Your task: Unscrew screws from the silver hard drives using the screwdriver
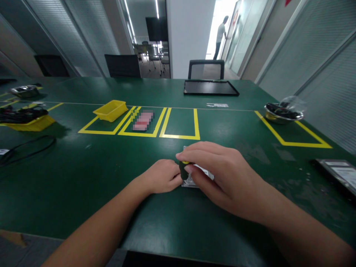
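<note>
A small silver hard drive [191, 182] lies flat on the green table in front of me, largely covered by my hands. My right hand [226, 172] pinches the dark handle of a screwdriver [183, 171] with a yellow band near its top. The screwdriver stands nearly upright over the drive's left part; its tip is hidden. At the drive's left edge, my left hand [164, 176] has its fingers curled and pressed against it, with the fingertips partly out of sight.
A larger drive [340, 174] lies at the right edge. Beyond are a metal bowl [283, 113] of dark parts, a yellow tray [111, 110], a blurred pink item [144, 121] and a black-framed panel [210, 88]. Cables [23, 115] fill a yellow bin [33, 124]. A person [220, 37] stands by the doorway.
</note>
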`<state>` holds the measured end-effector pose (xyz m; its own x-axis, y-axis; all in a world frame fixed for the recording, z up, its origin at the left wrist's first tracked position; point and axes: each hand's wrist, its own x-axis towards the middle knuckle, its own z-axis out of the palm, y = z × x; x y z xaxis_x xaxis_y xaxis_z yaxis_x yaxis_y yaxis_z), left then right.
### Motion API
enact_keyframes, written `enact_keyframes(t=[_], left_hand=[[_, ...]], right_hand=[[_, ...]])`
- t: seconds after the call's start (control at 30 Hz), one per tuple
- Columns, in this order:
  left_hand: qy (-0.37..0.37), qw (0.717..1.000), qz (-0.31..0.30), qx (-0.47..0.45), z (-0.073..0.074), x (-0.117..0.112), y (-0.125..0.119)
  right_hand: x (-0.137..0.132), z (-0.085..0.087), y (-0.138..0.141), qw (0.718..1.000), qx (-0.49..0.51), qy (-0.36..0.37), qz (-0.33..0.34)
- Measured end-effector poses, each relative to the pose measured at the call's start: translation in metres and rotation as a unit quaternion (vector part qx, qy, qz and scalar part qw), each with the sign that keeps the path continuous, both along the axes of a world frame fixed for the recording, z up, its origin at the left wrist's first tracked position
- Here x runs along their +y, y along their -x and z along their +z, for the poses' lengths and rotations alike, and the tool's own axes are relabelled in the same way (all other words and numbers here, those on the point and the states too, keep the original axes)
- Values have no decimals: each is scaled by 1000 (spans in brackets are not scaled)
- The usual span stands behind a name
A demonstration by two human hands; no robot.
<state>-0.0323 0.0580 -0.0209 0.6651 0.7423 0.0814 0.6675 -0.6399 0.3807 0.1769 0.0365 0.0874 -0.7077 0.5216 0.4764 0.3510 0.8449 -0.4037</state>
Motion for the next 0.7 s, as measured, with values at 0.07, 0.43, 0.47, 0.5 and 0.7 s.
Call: enact_keyframes(t=[0.07,0.43,0.47,0.5,0.7], left_hand=[[-17,1000,13,4,1,0,-1],[-40,999,10,17,-4,0,0],[-40,999,10,16,-4,0,0],[-39,999,10,15,-3,0,0],[-32,999,7,10,-2,0,0]], right_hand=[[0,0,0,1000,1,4,0],[1,-1,0,1000,-3,4,-1],[1,-1,0,1000,-1,5,0],[1,-1,0,1000,-1,5,1],[0,-1,0,1000,2,4,-2]])
